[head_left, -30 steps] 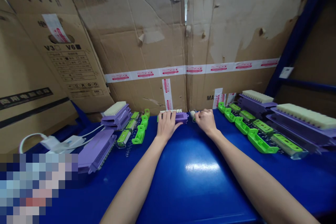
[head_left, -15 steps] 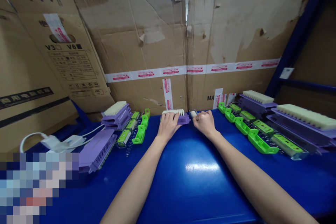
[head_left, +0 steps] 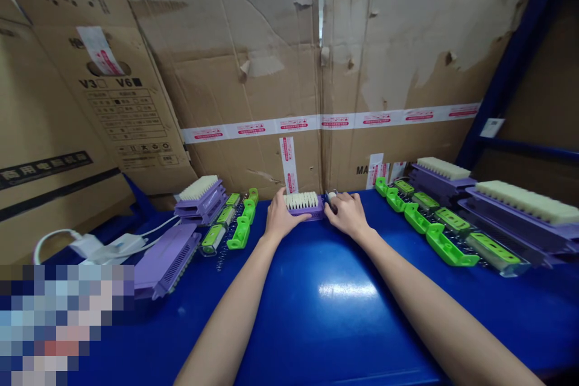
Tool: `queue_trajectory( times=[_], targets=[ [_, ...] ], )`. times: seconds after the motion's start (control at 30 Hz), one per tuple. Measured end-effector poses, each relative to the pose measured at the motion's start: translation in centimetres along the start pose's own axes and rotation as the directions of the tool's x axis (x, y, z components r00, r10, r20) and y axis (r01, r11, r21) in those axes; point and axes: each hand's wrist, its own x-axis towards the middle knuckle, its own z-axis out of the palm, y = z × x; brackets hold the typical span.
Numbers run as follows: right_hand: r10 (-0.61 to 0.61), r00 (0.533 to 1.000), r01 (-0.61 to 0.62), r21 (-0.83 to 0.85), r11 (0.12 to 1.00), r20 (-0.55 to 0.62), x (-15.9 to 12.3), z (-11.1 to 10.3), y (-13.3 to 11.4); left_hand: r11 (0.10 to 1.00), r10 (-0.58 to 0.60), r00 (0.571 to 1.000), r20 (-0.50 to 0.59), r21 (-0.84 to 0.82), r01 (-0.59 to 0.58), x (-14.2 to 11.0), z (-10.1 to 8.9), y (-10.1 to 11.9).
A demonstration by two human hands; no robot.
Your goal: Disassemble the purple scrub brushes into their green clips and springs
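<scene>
A purple brush block with cream bristles facing up sits in the middle, near the cardboard. My left hand grips its left end, thumb along the front side and fingers behind. At the block's right end, my right hand is closed around a small pale piece with a clear edge; the fingers cover most of it. The piece lies close to the block, and I cannot tell if they touch.
On the left are purple brush blocks, green trays, springs, green-topped clear cases and a white charger with cable. Similar green trays, cases and brush blocks line the right. Cardboard stands behind.
My left hand has moved from atop the bristles to the block's left end, uncovering them. My right hand has shifted slightly left and turned, its fingers now reaching toward the block.
</scene>
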Motion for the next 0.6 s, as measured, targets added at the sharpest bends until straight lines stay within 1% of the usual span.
queue_trajectory(
  times=[0.1,0.17,0.2,0.3,0.37,0.43,0.5,0.53,0.6],
  targets=[
    [-0.069,0.997,0.071,0.073,0.995,-0.024,-0.1,0.1,-0.1,0.986,-0.088,0.991,0.097,-0.131,0.101,0.1,-0.1,-0.5],
    [-0.11,0.993,0.114,0.105,0.988,-0.037,-0.1,0.5,-0.1,0.976,-0.105,0.988,0.114,-0.176,0.124,0.1,-0.1,-0.6],
    [-0.127,0.991,0.131,0.113,0.985,-0.044,-0.1,0.7,-0.2,0.977,-0.095,0.99,0.106,-0.182,0.113,0.0,-0.2,-0.7],
    [-0.169,0.984,0.175,0.127,0.976,-0.059,-0.2,1.3,-0.1,0.989,0.005,0.999,0.037,-0.145,0.001,-0.1,-0.3,-0.4],
    [-0.186,0.98,0.194,0.137,0.971,-0.065,-0.2,1.5,0.0,0.987,0.127,0.992,-0.006,-0.096,-0.127,-0.2,-0.5,-0.1],
    [-0.195,0.978,0.204,0.153,0.967,-0.073,-0.1,1.6,0.2,0.962,0.269,0.963,-0.022,-0.051,-0.27,-0.4,-0.6,0.2],
    [-0.212,0.974,0.223,0.169,0.96,-0.079,-0.1,1.6,0.4,0.926,0.376,0.926,-0.025,-0.023,-0.377,-0.5,-0.7,0.5],
    [-0.225,0.971,0.236,0.173,0.956,-0.084,-0.1,1.5,0.5,0.913,0.408,0.913,-0.026,-0.015,-0.408,-0.5,-0.7,0.5],
    [-0.258,0.961,0.272,0.165,0.948,-0.104,0.1,1.3,0.8,0.901,0.433,0.901,-0.021,-0.007,-0.434,-0.5,-0.8,0.5]
  ],
)
